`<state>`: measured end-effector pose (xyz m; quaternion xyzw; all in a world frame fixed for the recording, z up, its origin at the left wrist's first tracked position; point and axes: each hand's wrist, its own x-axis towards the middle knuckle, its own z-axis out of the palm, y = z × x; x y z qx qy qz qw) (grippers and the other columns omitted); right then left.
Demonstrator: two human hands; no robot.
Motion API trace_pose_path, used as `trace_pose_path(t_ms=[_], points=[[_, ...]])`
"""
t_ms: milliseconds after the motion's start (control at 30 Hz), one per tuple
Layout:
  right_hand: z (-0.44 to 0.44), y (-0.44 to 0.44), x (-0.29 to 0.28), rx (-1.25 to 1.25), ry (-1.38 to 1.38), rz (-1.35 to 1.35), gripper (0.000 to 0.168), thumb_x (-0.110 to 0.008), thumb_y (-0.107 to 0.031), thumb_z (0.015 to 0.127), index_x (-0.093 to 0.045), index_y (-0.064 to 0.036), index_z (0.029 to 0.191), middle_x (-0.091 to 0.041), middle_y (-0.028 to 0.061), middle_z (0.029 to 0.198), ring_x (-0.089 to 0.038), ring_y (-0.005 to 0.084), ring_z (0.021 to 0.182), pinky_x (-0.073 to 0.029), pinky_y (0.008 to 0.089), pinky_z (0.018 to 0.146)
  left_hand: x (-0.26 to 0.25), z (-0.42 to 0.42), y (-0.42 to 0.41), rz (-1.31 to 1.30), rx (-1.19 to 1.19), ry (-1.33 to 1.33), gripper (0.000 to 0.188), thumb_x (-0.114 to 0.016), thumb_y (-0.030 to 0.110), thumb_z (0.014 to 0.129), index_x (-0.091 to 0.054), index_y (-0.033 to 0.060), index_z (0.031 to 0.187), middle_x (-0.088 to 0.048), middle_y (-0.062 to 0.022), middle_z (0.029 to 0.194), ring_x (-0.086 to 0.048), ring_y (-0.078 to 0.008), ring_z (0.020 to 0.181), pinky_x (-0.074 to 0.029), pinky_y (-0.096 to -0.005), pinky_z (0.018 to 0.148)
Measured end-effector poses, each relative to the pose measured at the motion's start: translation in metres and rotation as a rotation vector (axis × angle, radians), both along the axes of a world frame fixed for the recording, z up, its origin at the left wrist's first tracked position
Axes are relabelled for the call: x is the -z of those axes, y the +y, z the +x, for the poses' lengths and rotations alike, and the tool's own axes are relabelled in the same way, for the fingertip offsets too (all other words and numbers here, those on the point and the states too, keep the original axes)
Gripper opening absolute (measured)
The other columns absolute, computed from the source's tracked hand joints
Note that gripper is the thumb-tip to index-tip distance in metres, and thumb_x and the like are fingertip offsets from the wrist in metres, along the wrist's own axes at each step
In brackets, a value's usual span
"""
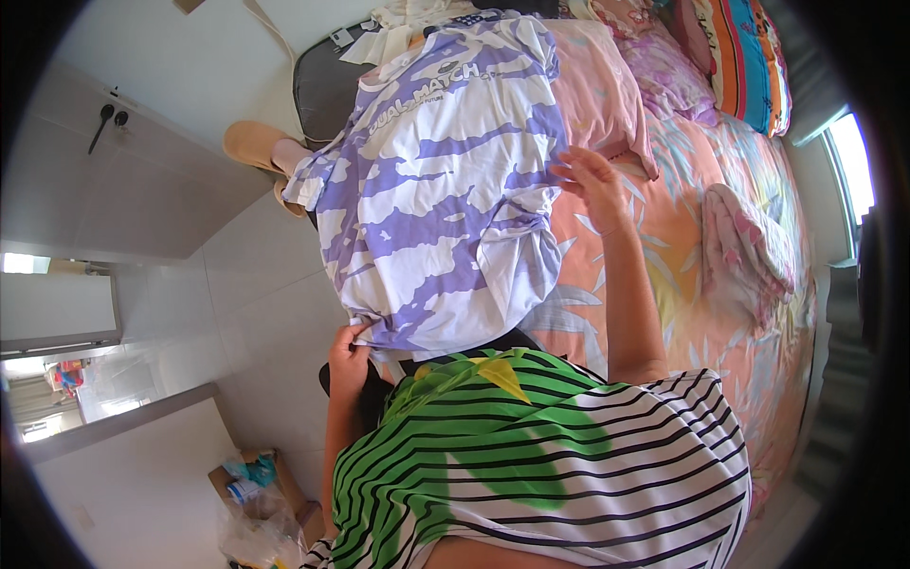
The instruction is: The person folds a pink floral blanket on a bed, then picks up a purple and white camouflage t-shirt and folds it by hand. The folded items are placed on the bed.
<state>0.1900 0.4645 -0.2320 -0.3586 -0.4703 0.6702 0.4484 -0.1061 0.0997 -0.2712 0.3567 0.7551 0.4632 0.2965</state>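
Note:
A purple and white patterned T-shirt (441,185) lies spread before me, partly over the bed's edge and with lettering across its far part. My left hand (350,352) pinches the near left corner of its hem. At the shirt's right side, my right hand (591,181) is raised with its fingers apart; whether a fingertip touches the cloth cannot be told. The shirt's right near part is bunched and folded over. Beside it, a pink garment (597,92) lies on the bed.
The bed has a floral sheet (661,256). A folded pink and white cloth (746,249) lies to the right, a striped pillow (746,64) at the far right. A dark chair (320,92) stands at the far left. On the floor is a cardboard box (284,476) with plastic bags.

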Motion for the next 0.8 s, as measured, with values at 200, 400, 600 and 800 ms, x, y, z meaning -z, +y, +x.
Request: trace_pose_path(t_ms=[200, 400, 600, 800], points=[[0.048, 0.003, 0.071, -0.087, -0.93, 0.351, 0.015, -0.066, -0.012, 0.078, -0.061, 0.001, 0.082, -0.061, 0.0044, 0.07, -0.056, 0.0127, 0.063, -0.045, 0.0282, 0.058, 0.015, 0.006, 0.001, 0.118, -0.077, 0.182, 0.026, -0.063, 0.0, 0.078, -0.054, 0.0, 0.102, -0.056, -0.0093, 0.099, -0.056, -0.0195, 0.087, -0.044, -0.0281, 0.08], [0.001, -0.068, 0.08, -0.06, -1.181, 0.548, 0.058, -0.066, -0.01, 0.072, -0.043, -0.004, 0.125, -0.054, 0.0215, 0.104, -0.056, 0.0354, 0.093, -0.046, 0.0412, 0.078, 0.024, 0.013, 0.001, 0.206, -0.175, 0.041, 0.041, -0.066, -0.002, 0.077, -0.045, -0.0007, 0.112, -0.047, -0.0124, 0.114, -0.052, -0.0209, 0.101, -0.043, -0.0325, 0.088], [-0.023, -0.071, 0.092, 0.042, -1.37, 0.705, 0.063, -0.057, -0.004, 0.074, -0.036, -0.005, 0.133, -0.05, 0.0234, 0.114, -0.05, 0.0413, 0.102, -0.044, 0.0435, 0.085, 0.014, 0.018, 0.014, 0.196, -0.21, 0.161, 0.032, -0.063, 0.001, 0.08, -0.05, -0.0015, 0.109, -0.058, -0.0088, 0.097, -0.056, -0.0176, 0.091, -0.044, -0.029, 0.083], [-0.008, -0.04, 0.105, 0.121, -1.115, 0.487, 0.04, -0.041, 0.004, 0.075, -0.052, 0.0, 0.114, -0.051, 0.0253, 0.11, -0.051, 0.0429, 0.099, -0.042, 0.0457, 0.086, 0.013, 0.003, 0.005, 0.173, -0.235, 0.284, 0.026, -0.059, -0.003, 0.081, -0.053, -0.0026, 0.106, -0.061, -0.0095, 0.095, -0.059, -0.0154, 0.087, -0.047, -0.0268, 0.078]])
